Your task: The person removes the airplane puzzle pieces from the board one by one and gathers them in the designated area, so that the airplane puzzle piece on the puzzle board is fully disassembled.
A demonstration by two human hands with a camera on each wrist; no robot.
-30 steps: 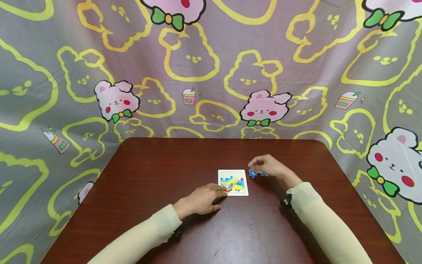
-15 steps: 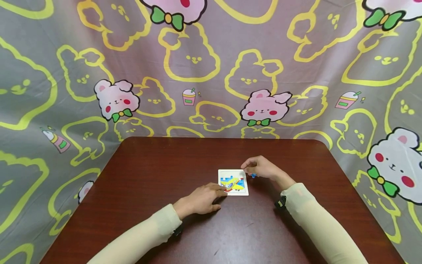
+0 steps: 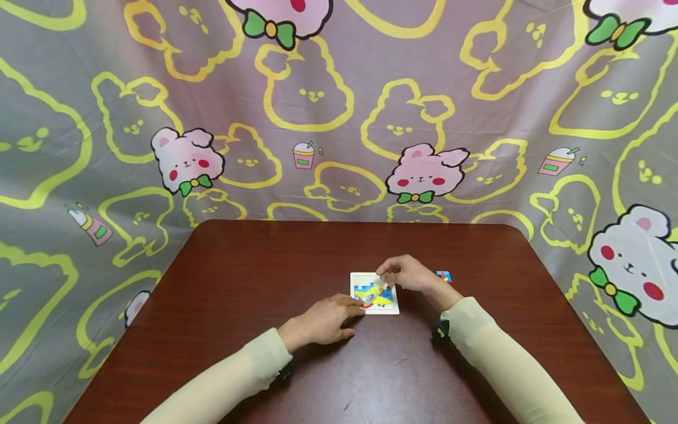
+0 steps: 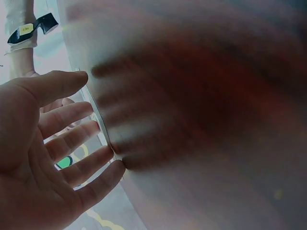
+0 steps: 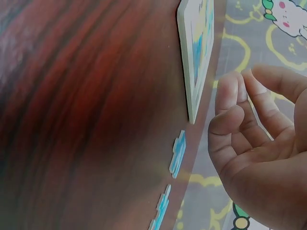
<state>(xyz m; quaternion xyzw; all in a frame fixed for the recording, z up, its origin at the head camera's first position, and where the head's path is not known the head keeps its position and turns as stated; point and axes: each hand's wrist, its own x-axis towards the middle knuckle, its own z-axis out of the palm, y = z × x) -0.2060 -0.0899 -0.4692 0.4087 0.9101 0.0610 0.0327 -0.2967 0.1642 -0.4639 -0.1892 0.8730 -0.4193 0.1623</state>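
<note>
On the tabletop lies a small square jigsaw puzzle with a white border and a yellow airplane picture. My left hand rests at its lower left edge, fingers spread and fairly straight. Nothing lies in the palm of the left hand in the left wrist view. Over the puzzle's upper right corner is my right hand, its fingers bent together. The right hand shows thumb and fingertips close to each other; whether they pinch a piece cannot be made out. A loose blue puzzle piece lies right of that hand.
Two blue puzzle pieces, the nearer one and another piece, lie flat beside the puzzle in the right wrist view. The brown wooden table is enclosed by a cartoon-patterned curtain.
My right hand has moved left from the loose pieces to the puzzle's upper right corner, uncovering a blue piece behind it. The left hand has stayed put.
</note>
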